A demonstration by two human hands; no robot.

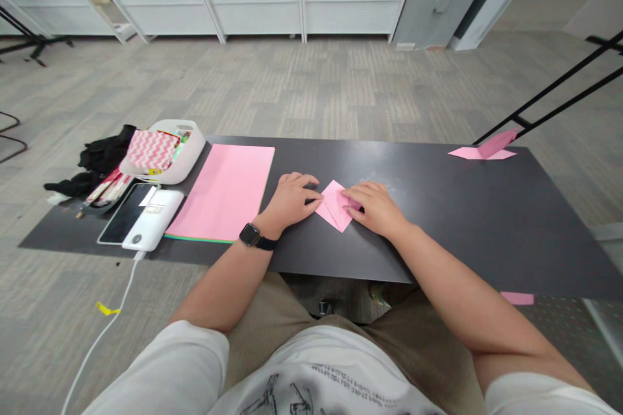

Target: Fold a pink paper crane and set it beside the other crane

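Observation:
A small square of folded pink paper (334, 209) lies on the dark table like a diamond, with crease lines and flaps on its upper side. My left hand (293, 200), with a black watch at the wrist, has its thumb and index finger together on the paper's left corner. The right corner is partly covered by my right hand (374, 207), whose thumb and fingers close on a flap there. To the left of my left hand is a stack of coloured paper sheets (233, 185), pink on top.
A folded pink paper model (487, 147) stands at the table's far right. On the left are a white basket (189, 155) with packets, a tablet (121, 214), a white power bank (153, 219) with a cable (119, 311), and black cloth (104, 152). A pink scrap (517, 298) shows near the front edge.

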